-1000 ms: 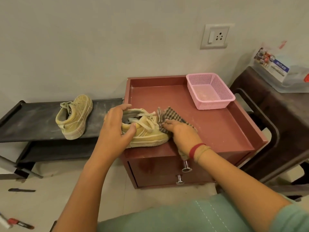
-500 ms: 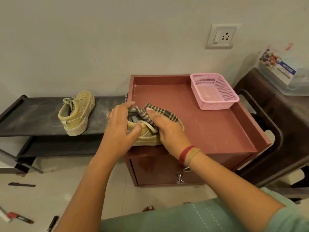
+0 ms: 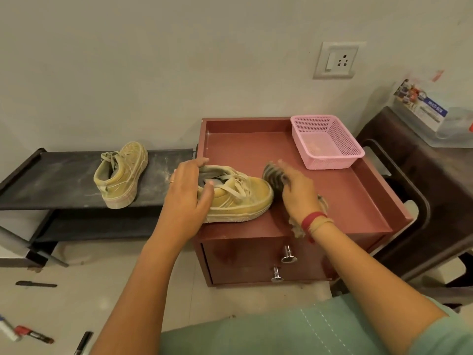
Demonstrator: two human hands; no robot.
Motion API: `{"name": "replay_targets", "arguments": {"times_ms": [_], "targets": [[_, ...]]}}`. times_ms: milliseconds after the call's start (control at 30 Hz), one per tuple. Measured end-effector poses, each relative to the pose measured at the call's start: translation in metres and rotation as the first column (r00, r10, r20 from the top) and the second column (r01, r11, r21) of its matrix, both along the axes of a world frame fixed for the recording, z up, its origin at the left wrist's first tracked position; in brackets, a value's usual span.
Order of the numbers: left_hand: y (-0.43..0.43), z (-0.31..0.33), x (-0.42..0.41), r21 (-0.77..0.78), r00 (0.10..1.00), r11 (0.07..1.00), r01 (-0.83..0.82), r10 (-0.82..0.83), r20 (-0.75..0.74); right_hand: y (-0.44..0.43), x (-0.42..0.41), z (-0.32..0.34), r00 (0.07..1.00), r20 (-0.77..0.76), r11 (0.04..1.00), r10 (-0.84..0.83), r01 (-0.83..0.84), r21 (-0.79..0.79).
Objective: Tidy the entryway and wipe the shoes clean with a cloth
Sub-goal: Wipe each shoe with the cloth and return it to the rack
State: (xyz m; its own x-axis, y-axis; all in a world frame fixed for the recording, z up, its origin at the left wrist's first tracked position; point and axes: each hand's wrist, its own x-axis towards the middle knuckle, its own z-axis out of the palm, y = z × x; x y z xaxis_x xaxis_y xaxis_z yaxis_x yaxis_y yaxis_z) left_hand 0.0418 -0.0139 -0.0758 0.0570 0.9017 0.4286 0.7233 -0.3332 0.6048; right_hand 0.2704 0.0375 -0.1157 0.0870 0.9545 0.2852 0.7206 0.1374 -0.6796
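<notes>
- Since the earlier frame, your checked cloth [image 3: 272, 175] has slid off the laces to the toe.
- On the black shoe rack [image 3: 51, 180] rests the second sneaker [image 3: 120, 175].
- Your left hand [image 3: 188, 198] grips the heel collar of the tan sneaker [image 3: 243, 198], which stands on the red cabinet [image 3: 345, 201].
- Your right hand [image 3: 297, 193], fingers curled, clutches the cloth at the toe.
- A pink basket [image 3: 330, 161] sits at the cabinet's back right.

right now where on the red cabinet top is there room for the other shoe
Bare: the back strip of the red wooden cabinet top, left of the pink mesh basket. Crowded: its front, with the yellow laced sneaker, checked cloth, left hand, right hand.
</notes>
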Motion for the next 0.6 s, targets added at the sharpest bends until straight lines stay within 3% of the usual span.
{"name": "replay_targets", "arguments": {"times_ms": [67,133,200,333,433,467,533,600], "targets": [[0.0,-0.001,-0.001,0.005,1.0,1.0,-0.003,0.003,-0.025,-0.001,-0.016,0.012,0.985,-0.159,0.986,0.067,-0.041,0.159],[0.001,-0.002,-0.001,0.003,0.999,1.0,-0.008,0.008,-0.046,-0.015,-0.042,0.021,0.956,-0.074,0.941,0.285,-0.265,0.21],[0.002,-0.002,-0.002,0.009,0.997,1.0,-0.01,0.011,-0.076,-0.022,-0.056,0.002,0.909,0.077,0.898,0.409,-0.416,0.147],[0.002,-0.001,-0.002,0.004,0.994,1.0,-0.011,0.011,-0.109,-0.013,-0.031,-0.029,0.905,0.287,0.949,0.315,-0.304,-0.084],[0.002,0.0,-0.002,-0.001,0.993,1.0,-0.008,0.008,-0.115,-0.014,-0.031,-0.01,0.985,0.091,0.987,0.144,-0.15,0.063],[0.002,0.0,-0.002,-0.004,0.993,1.0,-0.009,0.008,-0.117,-0.019,-0.038,-0.001,0.988,0.01,0.978,0.154,-0.154,0.143],[0.003,-0.002,-0.002,-0.001,0.985,0.999,-0.039,0.038,-0.167,-0.028,-0.05,0.0,0.954,0.032,0.93,0.299,-0.298,0.214],[0.002,-0.002,-0.002,0.021,0.956,0.994,-0.104,0.106,-0.274,-0.03,-0.049,-0.013,0.909,0.144,0.912,0.392,-0.404,0.068]]}}
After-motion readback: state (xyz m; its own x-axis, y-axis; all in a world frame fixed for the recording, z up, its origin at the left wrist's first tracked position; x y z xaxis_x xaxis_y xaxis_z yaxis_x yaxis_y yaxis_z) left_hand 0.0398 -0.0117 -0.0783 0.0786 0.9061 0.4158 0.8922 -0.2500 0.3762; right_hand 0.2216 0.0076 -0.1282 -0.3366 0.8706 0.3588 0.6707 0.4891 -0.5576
